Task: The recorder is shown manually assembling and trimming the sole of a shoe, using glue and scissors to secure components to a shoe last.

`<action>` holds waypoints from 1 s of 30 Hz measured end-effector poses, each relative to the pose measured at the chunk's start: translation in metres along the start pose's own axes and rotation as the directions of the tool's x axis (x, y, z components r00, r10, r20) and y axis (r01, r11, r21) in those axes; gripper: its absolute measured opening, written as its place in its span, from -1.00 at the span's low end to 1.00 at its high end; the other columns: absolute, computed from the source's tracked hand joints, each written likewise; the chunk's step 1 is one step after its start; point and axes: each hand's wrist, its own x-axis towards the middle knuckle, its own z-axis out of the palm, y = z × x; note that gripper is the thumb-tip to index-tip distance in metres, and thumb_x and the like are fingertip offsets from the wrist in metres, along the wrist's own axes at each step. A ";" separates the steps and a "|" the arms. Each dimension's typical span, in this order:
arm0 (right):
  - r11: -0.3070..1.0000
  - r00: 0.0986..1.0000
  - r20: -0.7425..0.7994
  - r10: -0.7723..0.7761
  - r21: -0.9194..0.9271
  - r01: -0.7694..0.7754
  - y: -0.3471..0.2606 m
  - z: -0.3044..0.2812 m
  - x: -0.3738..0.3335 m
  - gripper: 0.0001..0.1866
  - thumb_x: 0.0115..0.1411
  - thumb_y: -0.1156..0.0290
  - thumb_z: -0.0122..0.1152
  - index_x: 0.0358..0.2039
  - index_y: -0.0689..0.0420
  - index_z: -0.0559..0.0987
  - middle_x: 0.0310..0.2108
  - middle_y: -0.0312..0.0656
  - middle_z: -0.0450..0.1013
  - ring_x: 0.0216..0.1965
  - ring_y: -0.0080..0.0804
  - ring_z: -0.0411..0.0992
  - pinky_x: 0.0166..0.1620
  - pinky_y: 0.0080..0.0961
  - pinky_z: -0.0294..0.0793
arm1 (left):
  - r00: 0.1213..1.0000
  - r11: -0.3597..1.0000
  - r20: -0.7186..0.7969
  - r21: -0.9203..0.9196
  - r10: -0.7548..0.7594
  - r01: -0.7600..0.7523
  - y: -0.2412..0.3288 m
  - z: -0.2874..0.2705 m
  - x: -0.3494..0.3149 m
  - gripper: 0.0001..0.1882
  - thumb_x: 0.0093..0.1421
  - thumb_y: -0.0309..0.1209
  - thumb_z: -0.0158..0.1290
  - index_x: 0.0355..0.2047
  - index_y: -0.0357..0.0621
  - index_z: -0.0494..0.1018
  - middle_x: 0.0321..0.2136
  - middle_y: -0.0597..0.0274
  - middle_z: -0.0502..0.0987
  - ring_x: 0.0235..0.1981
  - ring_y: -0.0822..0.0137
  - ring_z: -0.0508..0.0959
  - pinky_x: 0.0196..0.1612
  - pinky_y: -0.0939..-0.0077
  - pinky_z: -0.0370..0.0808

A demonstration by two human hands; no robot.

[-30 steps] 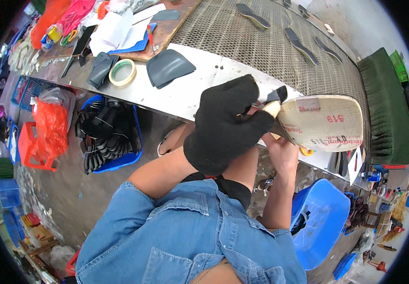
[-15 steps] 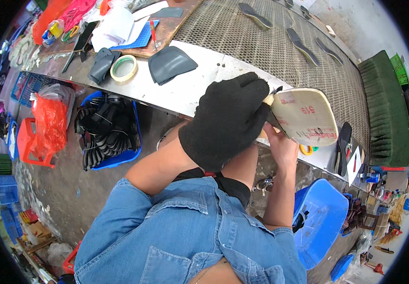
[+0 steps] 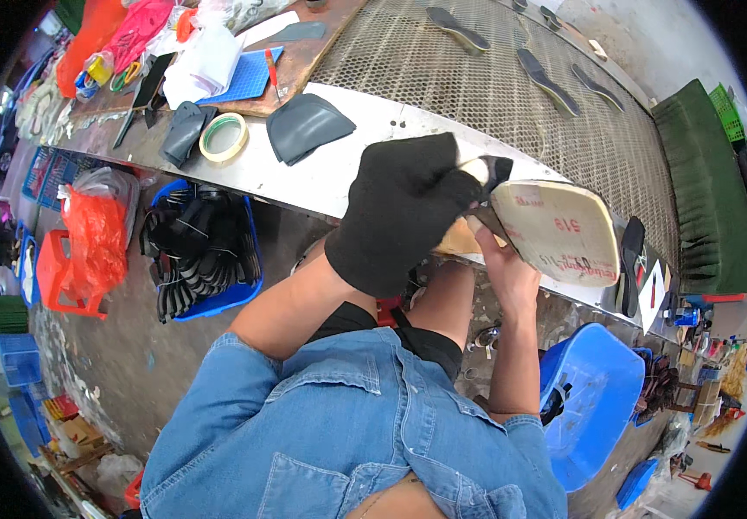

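My left hand (image 3: pixel 403 208), in a black knit glove, has its fingers curled, with a pale thumb tip showing. A small black strip (image 3: pixel 500 171) stands out at that thumb, and the fingers appear pinched on it. My bare right hand (image 3: pixel 512 270) grips a cream insole board (image 3: pixel 559 232) from below, its flat face with red print turned up. The board's narrower end lies close to the gloved fingers and is partly hidden. Beneath the hands a tan piece (image 3: pixel 460 238) lies at the bench edge.
The white bench strip (image 3: pixel 321 186) carries dark grey sheet pieces (image 3: pixel 308 125) and a tape roll (image 3: pixel 224 138). Black insoles (image 3: pixel 548 82) rest on the wire mesh (image 3: pixel 442 82) behind. A blue crate of black parts (image 3: pixel 205 242) stands left below, a blue bin (image 3: pixel 594 398) right.
The insole board has come slightly lower and nearer to me. My gloved hand has turned, so its thumb tip and the black strip now show more plainly.
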 end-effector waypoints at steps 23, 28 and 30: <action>0.989 0.950 0.294 0.103 0.075 -0.130 -0.004 -0.020 0.007 -0.53 -0.15 0.65 0.26 -0.12 0.22 0.49 -0.21 -0.15 0.49 -0.12 -0.30 0.42 -0.06 -0.44 0.39 | 0.927 0.959 0.246 -0.056 0.283 -0.277 -0.005 -0.015 0.015 -0.79 -0.01 -0.48 0.14 -0.35 -0.29 0.43 -0.41 0.11 0.49 -0.49 0.34 0.52 -0.41 0.56 0.44; 0.930 0.857 0.505 0.099 0.259 -0.260 -0.014 -0.026 0.013 -0.36 -0.13 0.73 0.30 0.03 0.20 0.36 -0.06 -0.26 0.40 -0.02 -0.42 0.37 0.01 -0.46 0.39 | 0.936 0.870 0.351 -0.471 0.031 0.148 -0.012 -0.009 0.020 -0.83 0.06 -0.56 0.10 -0.31 -0.36 0.51 -0.42 0.17 0.50 -0.42 0.40 0.53 -0.38 0.60 0.44; 0.884 0.812 0.569 0.131 0.304 -0.356 -0.013 -0.025 0.013 -0.34 -0.14 0.75 0.29 0.04 0.20 0.36 -0.06 -0.24 0.41 -0.02 -0.42 0.37 0.02 -0.44 0.39 | 0.935 0.836 0.353 -0.518 0.017 0.181 -0.013 -0.007 0.022 -0.85 0.07 -0.60 0.10 -0.32 -0.39 0.51 -0.42 0.23 0.51 -0.46 0.50 0.51 -0.40 0.68 0.45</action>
